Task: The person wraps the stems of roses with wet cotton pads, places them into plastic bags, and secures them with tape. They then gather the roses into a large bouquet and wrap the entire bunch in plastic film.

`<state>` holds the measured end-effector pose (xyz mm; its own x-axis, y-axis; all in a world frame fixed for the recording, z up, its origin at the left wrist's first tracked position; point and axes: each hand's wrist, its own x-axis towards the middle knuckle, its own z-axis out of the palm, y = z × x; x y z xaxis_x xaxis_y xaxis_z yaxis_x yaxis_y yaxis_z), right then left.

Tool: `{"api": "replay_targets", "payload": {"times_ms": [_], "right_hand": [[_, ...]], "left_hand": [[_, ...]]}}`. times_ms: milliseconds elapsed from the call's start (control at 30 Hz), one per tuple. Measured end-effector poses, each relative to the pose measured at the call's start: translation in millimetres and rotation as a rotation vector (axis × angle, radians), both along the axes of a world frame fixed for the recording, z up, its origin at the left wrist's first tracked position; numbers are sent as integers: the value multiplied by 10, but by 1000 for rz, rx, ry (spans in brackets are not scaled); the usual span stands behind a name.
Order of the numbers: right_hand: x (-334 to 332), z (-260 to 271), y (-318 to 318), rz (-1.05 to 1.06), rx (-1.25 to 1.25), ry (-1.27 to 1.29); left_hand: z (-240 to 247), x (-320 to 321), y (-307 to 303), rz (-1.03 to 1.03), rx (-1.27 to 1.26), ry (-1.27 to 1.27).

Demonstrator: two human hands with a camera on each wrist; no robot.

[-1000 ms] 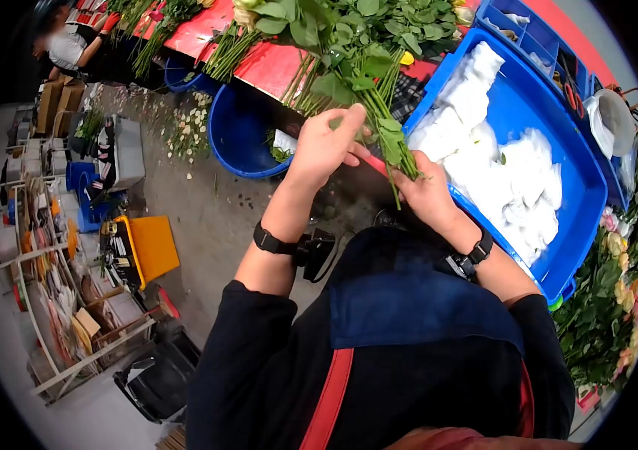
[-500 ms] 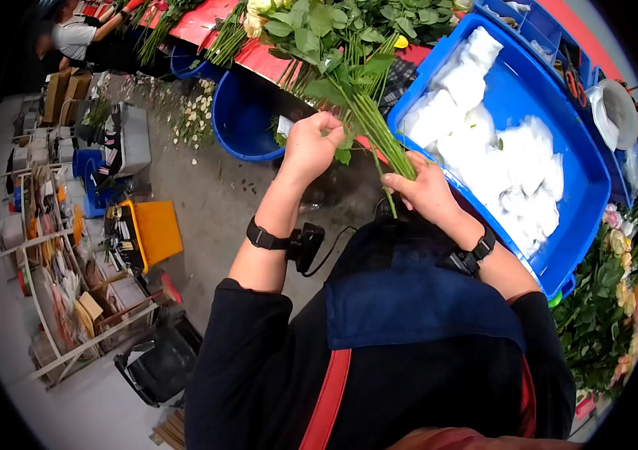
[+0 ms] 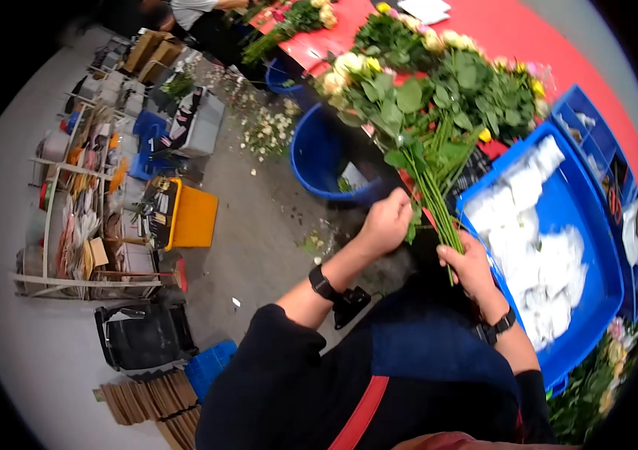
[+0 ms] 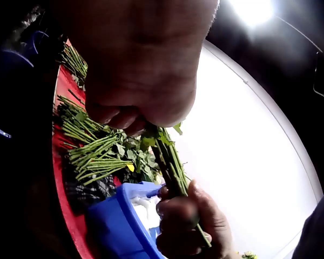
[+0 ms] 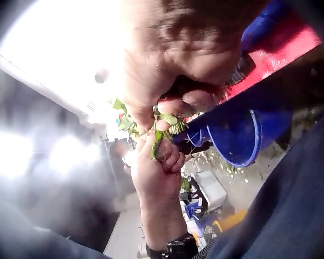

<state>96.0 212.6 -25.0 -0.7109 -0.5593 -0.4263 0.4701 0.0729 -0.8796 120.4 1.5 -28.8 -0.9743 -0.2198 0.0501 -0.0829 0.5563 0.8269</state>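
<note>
A bunch of roses [image 3: 409,105] with cream and yellow blooms and long green stems [image 3: 439,210] points away from me over the red table [image 3: 484,30]. My right hand [image 3: 463,261] grips the bunch near the cut ends. Just above it, my left hand [image 3: 398,219] is curled in a fist round the stems and their lower leaves. In the left wrist view the left hand [image 4: 135,116] pinches leafy stems [image 4: 170,164] above the right hand [image 4: 186,226]. From the right wrist, the right hand [image 5: 178,102] and the left hand [image 5: 156,162] hold green leaves between them.
A blue tray [image 3: 597,247] of white wrappings lies to the right. A blue tub [image 3: 319,161] stands on the floor under the table edge. More flowers lie on the table. A yellow bin [image 3: 193,217], racks and boxes fill the floor at left. Another person works at the far end.
My left hand has gone from loose fingers on the stems to a tight fist round them, close above the right hand. The bunch now points more upright in view, and my head has turned.
</note>
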Motion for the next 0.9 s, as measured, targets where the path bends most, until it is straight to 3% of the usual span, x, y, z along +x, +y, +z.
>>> {"api": "replay_targets", "payload": {"times_ms": [67,267,300,433,500,567,600,633,667,800,900], "right_hand": [[24,46,-27,1,-37,-56],[-39,-17,-191,-2,-133,-60],[-71,-31,-235,-9,-126,-52],[-327,13,-266,-32,1,98],[-418,-1,-234,-68,135,292],[-480,24,-183,-72,274,481],[-508,-126,-178,-120,180,608],[-487,-105,-159,-117,216,512],[-456,-102,-174,-118,229,478],[-290,-213,-248,-133,216,511],[-186,-261,-259,-131,205,546]], "left_hand": [[-16,70,-17,-55,-29,147],[-129,271,14,-244,-209,135],[-117,330,74,-272,-87,128],[-228,500,50,-226,-213,66],[-431,647,-150,-335,-346,-12],[-222,758,-302,-388,-672,-424],[-153,769,-345,-322,-858,-588],[-186,797,-419,-298,-1083,-523],[-221,742,-536,-245,-1011,-137],[210,287,-262,-106,-704,319],[342,-109,113,-123,-525,505]]}}
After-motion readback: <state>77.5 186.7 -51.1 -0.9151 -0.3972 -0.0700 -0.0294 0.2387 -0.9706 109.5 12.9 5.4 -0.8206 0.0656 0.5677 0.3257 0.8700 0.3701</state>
